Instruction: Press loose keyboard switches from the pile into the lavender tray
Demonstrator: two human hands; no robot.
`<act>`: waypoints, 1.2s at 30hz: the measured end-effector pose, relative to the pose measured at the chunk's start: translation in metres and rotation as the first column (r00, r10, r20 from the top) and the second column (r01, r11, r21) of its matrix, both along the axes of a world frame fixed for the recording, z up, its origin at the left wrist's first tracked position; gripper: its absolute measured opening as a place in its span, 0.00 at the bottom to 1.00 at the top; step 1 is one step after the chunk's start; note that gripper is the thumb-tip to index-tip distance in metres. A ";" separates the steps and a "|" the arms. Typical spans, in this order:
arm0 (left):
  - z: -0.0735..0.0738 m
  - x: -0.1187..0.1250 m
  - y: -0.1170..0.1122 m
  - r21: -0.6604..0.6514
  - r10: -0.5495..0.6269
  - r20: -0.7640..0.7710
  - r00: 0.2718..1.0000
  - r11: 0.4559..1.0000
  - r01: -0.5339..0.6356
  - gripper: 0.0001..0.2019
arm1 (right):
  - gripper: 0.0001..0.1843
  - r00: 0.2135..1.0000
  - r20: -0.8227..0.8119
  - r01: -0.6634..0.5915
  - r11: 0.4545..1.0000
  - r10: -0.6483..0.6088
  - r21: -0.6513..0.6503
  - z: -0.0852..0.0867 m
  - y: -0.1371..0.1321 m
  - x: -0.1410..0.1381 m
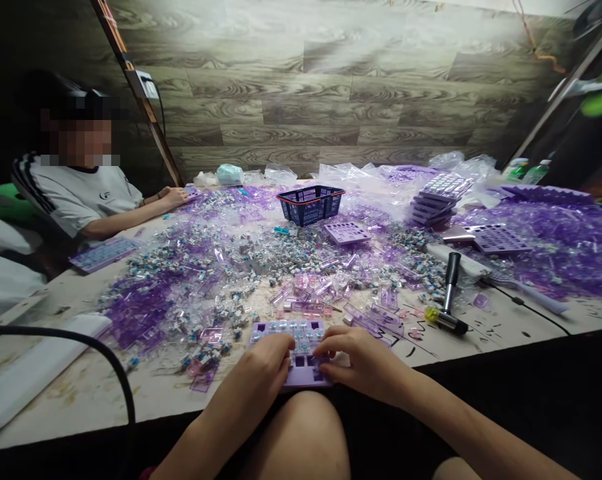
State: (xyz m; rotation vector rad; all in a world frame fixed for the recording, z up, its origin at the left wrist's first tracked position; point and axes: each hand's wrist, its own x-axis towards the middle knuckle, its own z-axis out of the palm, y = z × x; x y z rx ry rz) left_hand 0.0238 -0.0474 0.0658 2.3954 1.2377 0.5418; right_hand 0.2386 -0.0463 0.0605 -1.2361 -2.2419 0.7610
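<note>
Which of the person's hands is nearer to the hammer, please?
Right. The right hand is left of the hammer, at the right of the purple plate; the left hand is farther left, across the plate.

Purple slotted plate point(301, 379), only partly filled

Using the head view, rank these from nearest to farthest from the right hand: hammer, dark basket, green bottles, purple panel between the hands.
1. Purple panel: at the right hand, by its fingertips.
2. Hammer: to the right, a little farther back.
3. Dark basket: ahead, toward the back of the table.
4. Green bottles: far right, at the back.
</note>
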 end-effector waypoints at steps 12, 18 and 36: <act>0.004 0.000 0.006 0.011 -0.050 -0.147 0.988 0.999 0.052 0.10 | 0.12 1.000 0.000 -0.016 1.000 0.016 -0.008 0.004 0.001 0.000; 0.012 0.004 0.005 -0.059 -0.022 -0.158 0.987 0.998 0.013 0.09 | 0.12 1.000 -0.013 -0.015 1.000 0.015 0.004 0.003 0.001 0.001; 0.002 -0.012 -0.001 0.025 0.005 0.120 0.993 1.000 -0.008 0.08 | 0.11 0.995 -0.054 0.095 0.978 -0.086 0.186 0.004 -0.007 -0.021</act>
